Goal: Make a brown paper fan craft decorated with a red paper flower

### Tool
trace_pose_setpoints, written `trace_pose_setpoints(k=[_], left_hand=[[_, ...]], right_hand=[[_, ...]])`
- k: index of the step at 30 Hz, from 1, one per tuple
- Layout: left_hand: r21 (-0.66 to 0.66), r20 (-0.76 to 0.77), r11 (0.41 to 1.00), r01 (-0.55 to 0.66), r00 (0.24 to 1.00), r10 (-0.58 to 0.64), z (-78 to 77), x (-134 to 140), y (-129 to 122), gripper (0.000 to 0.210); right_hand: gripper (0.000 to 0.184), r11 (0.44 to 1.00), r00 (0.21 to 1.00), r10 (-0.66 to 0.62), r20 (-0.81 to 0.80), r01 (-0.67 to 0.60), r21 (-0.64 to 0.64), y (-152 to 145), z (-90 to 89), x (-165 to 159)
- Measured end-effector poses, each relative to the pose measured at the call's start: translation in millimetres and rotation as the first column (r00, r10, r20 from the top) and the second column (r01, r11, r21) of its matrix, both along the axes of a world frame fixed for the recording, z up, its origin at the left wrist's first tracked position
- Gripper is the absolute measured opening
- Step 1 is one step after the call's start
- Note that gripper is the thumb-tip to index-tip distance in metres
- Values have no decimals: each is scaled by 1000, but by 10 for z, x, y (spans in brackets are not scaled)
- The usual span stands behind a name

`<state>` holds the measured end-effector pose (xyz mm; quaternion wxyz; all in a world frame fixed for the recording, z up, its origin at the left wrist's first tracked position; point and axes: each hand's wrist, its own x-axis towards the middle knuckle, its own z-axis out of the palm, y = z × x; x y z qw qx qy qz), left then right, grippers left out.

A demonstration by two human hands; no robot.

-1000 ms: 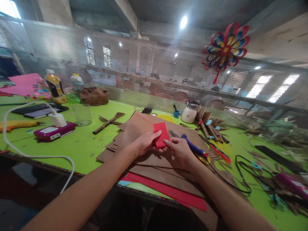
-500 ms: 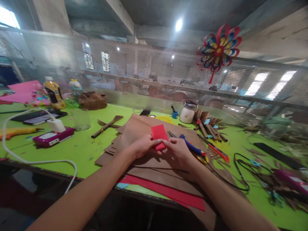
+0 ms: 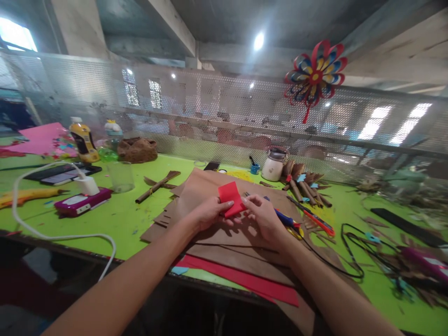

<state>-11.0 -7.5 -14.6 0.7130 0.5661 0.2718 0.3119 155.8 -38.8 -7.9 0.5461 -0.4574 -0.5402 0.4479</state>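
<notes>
A small folded piece of red paper (image 3: 231, 193) is held up over the brown paper sheets (image 3: 205, 184). My left hand (image 3: 210, 212) grips its left side, thumb on top and fingers underneath. My right hand (image 3: 262, 214) is closed at the paper's right edge, thumb and fingertips pinching there. Partly hidden behind my right hand lie pliers with blue handles (image 3: 289, 219). Longer red paper strips (image 3: 245, 280) rest at the table's front edge, under the brown sheets.
On the green table (image 3: 122, 224) stand a purple power strip (image 3: 84, 201) with a white cable, a clear cup (image 3: 121, 177) and a yellow bottle (image 3: 84, 142). Rolled brown paper pieces (image 3: 310, 189), a white jar (image 3: 273, 165), an orange cutter (image 3: 317, 221) and black cable (image 3: 346, 242) lie beyond or right.
The red paper has tilted and its fold has opened somewhat. My right hand has shifted slightly right, its thumb sliding from the paper's face to the edge. The view has moved slightly.
</notes>
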Motion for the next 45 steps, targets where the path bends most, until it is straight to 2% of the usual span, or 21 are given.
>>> trace_pose_setpoints(k=[5, 8, 18, 24, 31, 36, 45], left_hand=[[2, -6, 1000, 26, 1000, -26, 24, 4, -30, 38], [10, -21, 1000, 13, 1000, -13, 47, 17, -45, 38], [4, -45, 1000, -18, 999, 18, 62, 32, -54, 33], [-13, -63, 1000, 24, 998, -25, 54, 17, -54, 37], [-26, -109, 999, 47, 993, -50, 36, 26, -45, 27], [-59, -96, 998, 23, 995, -28, 40, 21, -52, 24], [-27, -70, 999, 21, 997, -22, 13, 34, -72, 23]], right_hand=[[41, 990, 994, 103, 34, -100, -95, -14, 30, 3], [37, 987, 992, 118, 51, -111, -115, -9, 5, 13], [31, 997, 993, 55, 101, -50, -52, 47, -76, 45], [31, 1000, 990, 18, 139, -21, 20, 49, -70, 39], [29, 997, 989, 22, 145, -33, 75, 54, -88, 47], [27, 997, 991, 28, 133, -38, 72, 48, -89, 43], [29, 998, 992, 11, 124, -20, 68, 52, -101, 22]])
